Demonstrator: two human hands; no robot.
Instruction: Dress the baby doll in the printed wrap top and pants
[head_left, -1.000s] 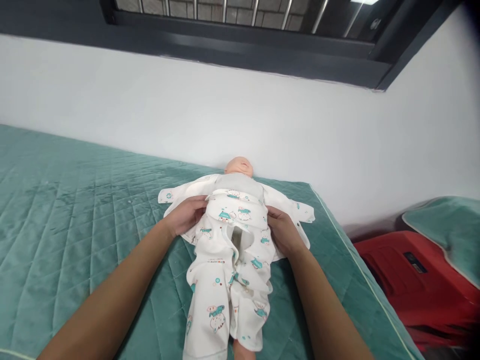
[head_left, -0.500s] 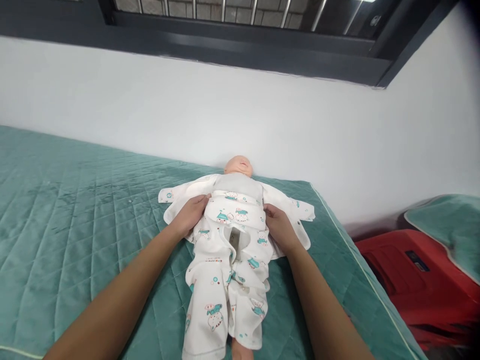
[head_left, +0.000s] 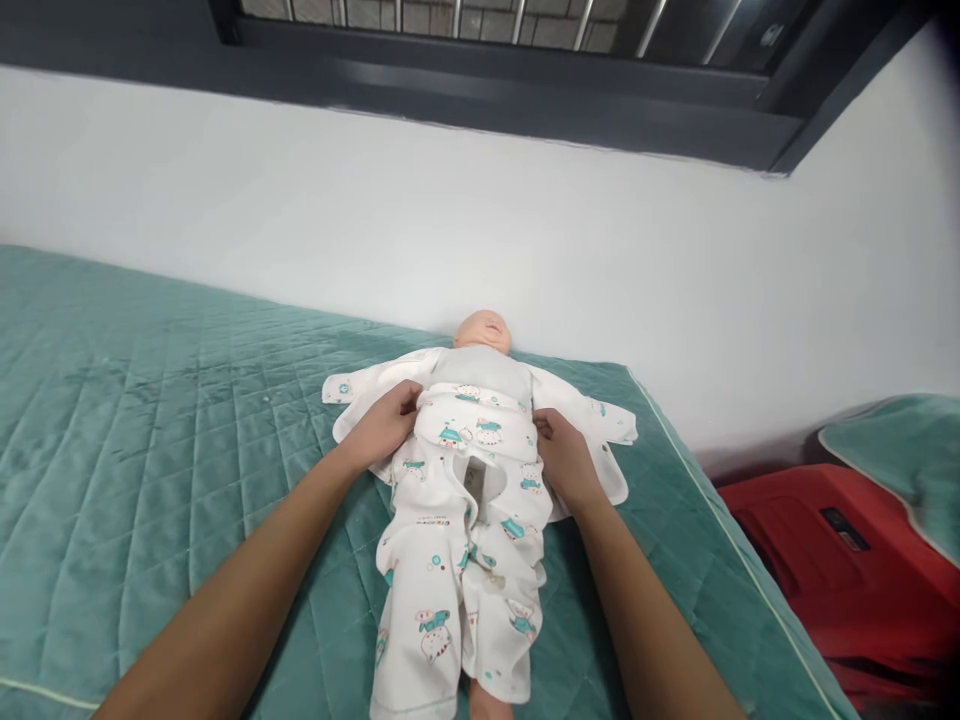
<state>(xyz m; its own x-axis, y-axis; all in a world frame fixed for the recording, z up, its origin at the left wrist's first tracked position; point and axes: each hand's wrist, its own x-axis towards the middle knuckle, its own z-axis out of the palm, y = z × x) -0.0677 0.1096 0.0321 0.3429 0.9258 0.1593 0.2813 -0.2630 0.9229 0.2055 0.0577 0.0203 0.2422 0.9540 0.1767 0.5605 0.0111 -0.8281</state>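
A baby doll [head_left: 482, 328] lies on its back, head toward the wall. White baby trousers [head_left: 480, 425] with printed cartoon animals and an open crotch cover its legs and belly. Beneath and beside the doll spreads a white baby jacket [head_left: 600, 418], open at the front, with both sleeves stretched outward. The grey chest shows above the waistband. My left hand [head_left: 386, 425] is closed at the trousers' left side near the waist. At the other side, my right hand [head_left: 564, 455] pinches the trousers' edge; its fingertips are partly hidden.
A green quilted cover [head_left: 150, 440] lies under the doll, its piped edge running down at the right. Beyond it stands a red plastic stool or chair [head_left: 847, 570] with green cloth [head_left: 900, 460] on it. A white wall [head_left: 375, 220] and barred window rise behind.
The view has shifted slightly, so the scene sits a little further right. My fingers have curled a bit more at the trousers' sides; the doll lies as before.
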